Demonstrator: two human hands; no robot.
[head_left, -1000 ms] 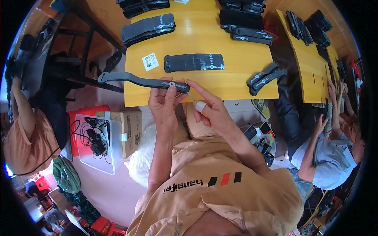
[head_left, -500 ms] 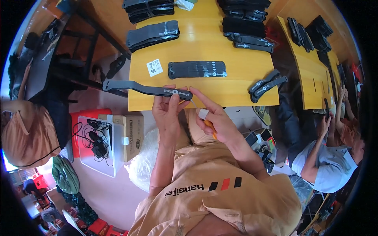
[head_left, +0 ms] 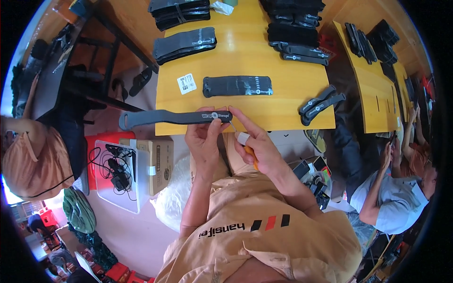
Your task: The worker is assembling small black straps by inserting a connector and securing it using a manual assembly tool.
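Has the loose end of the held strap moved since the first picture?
Yes, the strap's loose end has swung down the view, nearer the front edge of the yellow table.

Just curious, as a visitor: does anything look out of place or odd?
Two things stand out mildly: black cables lying tangled in a clear bin, and a white wrap on one digit of the right hand, where the rest looks bare.

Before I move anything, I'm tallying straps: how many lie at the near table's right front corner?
2 can be made out: the rear strap, and the front strap just nearer the person. More may be hidden underneath.
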